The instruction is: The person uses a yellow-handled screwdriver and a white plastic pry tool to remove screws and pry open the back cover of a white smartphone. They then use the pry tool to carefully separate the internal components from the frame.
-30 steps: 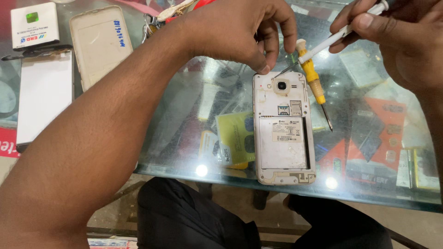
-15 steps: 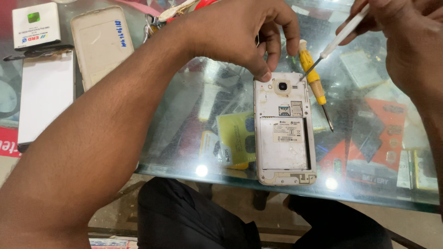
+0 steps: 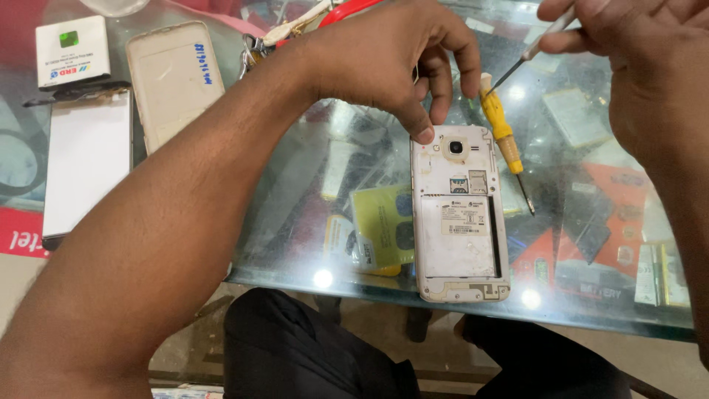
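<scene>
On the glass surface (image 3: 310,185): opened phone (image 3: 459,214), left hand (image 3: 391,59) fingertip pressing its top; right hand (image 3: 635,52) pinching a thin tool (image 3: 528,55); yellow screwdriver (image 3: 501,133) beside.

Single head-worn view, looking steeply down, close over the glass counter (image 3: 295,244), facing its near edge

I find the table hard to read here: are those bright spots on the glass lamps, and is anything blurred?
Head view: the round bright spots on the glass table, near its front edge, look like lamp reflections; glare hazes the items under the glass. The phone is sharp; the right hand and its tool look slightly soft.
</scene>
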